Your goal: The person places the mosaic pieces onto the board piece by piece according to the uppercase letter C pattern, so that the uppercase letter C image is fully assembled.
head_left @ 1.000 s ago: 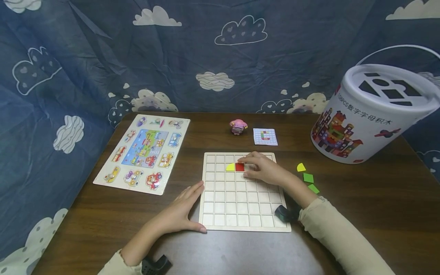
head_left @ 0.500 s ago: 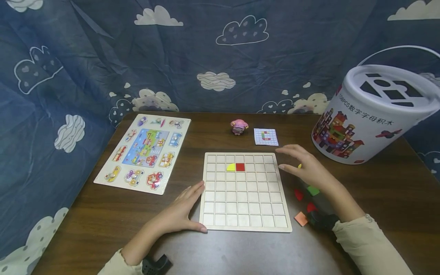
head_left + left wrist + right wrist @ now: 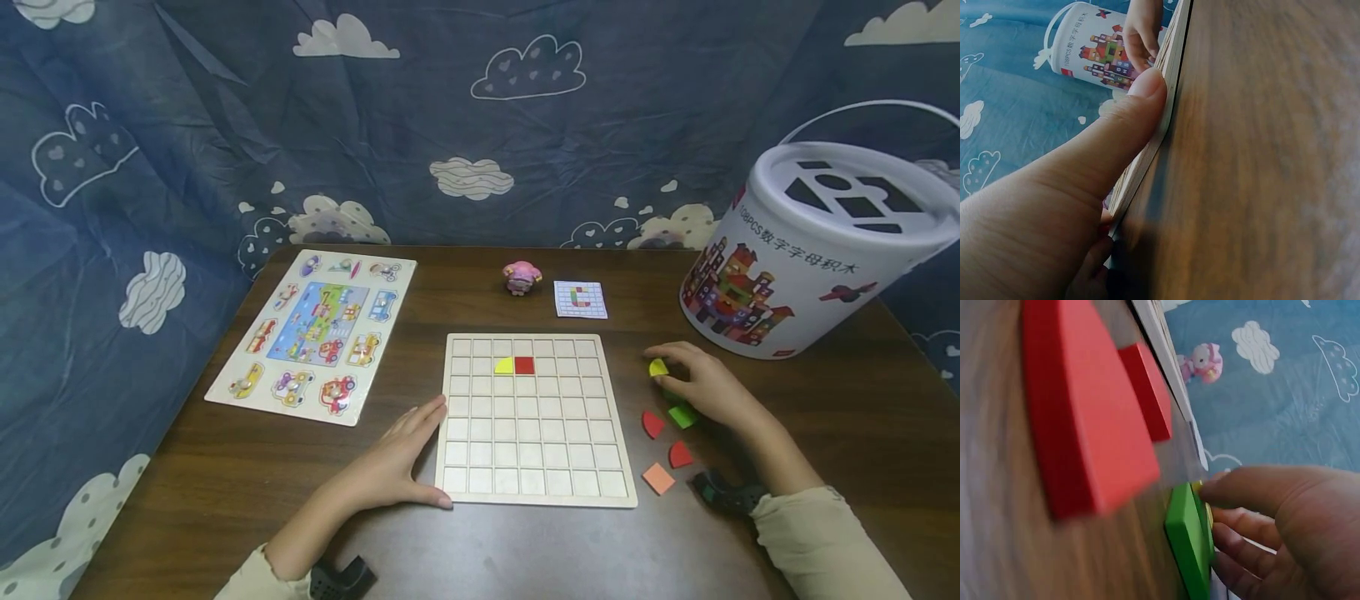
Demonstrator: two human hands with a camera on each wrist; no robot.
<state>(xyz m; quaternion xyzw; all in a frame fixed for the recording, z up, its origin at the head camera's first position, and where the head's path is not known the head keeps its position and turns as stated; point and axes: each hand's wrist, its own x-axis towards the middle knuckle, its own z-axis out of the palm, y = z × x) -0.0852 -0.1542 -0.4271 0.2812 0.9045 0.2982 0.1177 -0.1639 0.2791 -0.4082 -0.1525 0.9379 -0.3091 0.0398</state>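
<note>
Right hand fingers curled on yellow piece, grip partly hidden; covers one green piece. Left hand flat, open, against board edge.

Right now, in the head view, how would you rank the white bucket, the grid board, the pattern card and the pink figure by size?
Largest to smallest:
white bucket, though it looks close to the grid board
grid board
pattern card
pink figure, only slightly smaller than the card

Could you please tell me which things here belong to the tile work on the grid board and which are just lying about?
In use: grid board, steadied by left hand; loose tiles; yellow tile at right hand; pattern card.

Lying about: vehicle puzzle, pink figure, bucket.
</note>
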